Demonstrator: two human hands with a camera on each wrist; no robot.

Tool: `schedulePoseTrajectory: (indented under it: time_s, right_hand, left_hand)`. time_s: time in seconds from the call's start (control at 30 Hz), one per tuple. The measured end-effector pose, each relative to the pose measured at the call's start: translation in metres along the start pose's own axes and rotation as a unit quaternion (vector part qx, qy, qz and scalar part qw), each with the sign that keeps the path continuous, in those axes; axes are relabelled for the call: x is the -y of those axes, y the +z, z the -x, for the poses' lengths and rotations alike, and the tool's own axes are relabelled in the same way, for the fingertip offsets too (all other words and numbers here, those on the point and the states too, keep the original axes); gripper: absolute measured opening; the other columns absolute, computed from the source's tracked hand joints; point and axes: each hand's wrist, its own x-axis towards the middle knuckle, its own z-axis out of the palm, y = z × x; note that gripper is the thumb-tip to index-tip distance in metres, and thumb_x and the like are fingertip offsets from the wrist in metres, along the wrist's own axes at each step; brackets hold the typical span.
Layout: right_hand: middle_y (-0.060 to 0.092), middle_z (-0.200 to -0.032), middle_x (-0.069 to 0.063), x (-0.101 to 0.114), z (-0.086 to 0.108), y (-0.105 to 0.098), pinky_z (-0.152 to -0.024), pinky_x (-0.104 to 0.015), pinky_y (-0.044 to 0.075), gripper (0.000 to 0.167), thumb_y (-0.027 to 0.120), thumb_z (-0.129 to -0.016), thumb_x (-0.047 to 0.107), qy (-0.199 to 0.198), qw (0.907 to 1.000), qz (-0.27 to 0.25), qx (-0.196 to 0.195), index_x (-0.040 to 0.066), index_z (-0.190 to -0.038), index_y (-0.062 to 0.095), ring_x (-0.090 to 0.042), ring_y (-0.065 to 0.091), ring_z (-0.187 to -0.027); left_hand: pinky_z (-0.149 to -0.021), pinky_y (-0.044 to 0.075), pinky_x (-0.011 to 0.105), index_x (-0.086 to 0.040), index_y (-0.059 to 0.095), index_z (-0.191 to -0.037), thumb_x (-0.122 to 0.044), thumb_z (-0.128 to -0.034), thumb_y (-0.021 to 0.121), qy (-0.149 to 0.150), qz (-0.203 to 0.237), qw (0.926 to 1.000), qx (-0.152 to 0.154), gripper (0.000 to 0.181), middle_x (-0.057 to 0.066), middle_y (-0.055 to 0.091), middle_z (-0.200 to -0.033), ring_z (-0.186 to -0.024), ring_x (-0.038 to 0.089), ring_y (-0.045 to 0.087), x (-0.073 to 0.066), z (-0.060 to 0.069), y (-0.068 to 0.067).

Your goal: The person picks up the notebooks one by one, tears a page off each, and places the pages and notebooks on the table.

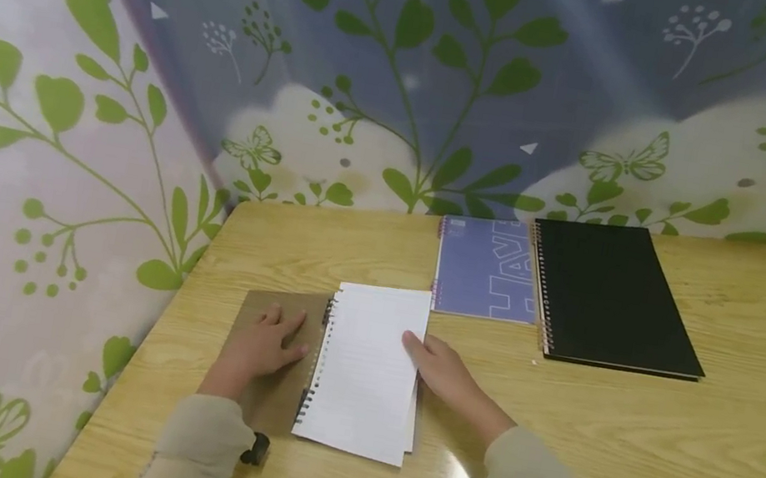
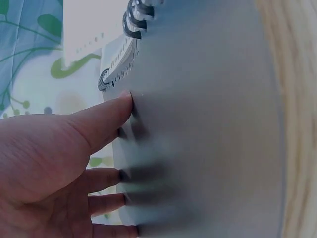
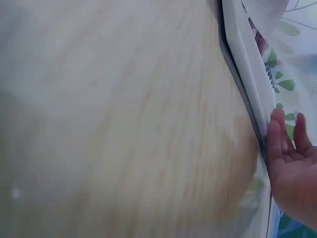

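The left hand (image 1: 260,350), grip released, lay on the spiral notebook (image 1: 312,375)'s smooth brown cover (image 1: 271,406) at nine o'clock; the right hand (image 1: 447,375)'s grip pinched thin ruled paper (image 1: 360,383), underside hidden.

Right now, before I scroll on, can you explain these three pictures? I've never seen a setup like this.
There's no robot here, just a person's two bare hands. The wide picture comes from a camera worn on the head, looking forward and down. The other two come from cameras on the left and right wrists, each close to that hand's work, so they look tilted.

On the wooden table lies an open ring-bound notebook. The left hand rests on its brown cover with fingers spread. The right hand holds the white page at its right edge, thumb on top. Farther back are a purple-blue notebook and a larger black one, both closed; neither hand touches them.
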Motion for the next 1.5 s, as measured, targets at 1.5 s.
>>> schedulePoseTrajectory:
  time_s: [1.5]
  right_hand:
    - [0.045,-0.057,0.003,-0.012,0.064,0.005,-0.047,-0.021,0.032,0.031,0.049,-0.094,0.017,-0.077,0.9903,0.115,0.015,0.011,-0.063,0.045,-0.010,0.038,-0.051]
  left_hand:
    - [-0.105,0.024,0.061,-0.014,0.027,-0.146,-0.042,-0.0913,0.051,0.000,0.018,0.9998,0.013,0.066,0.029,0.011,-0.149,-0.136,0.050,0.014,-0.001,0.000,0.001]
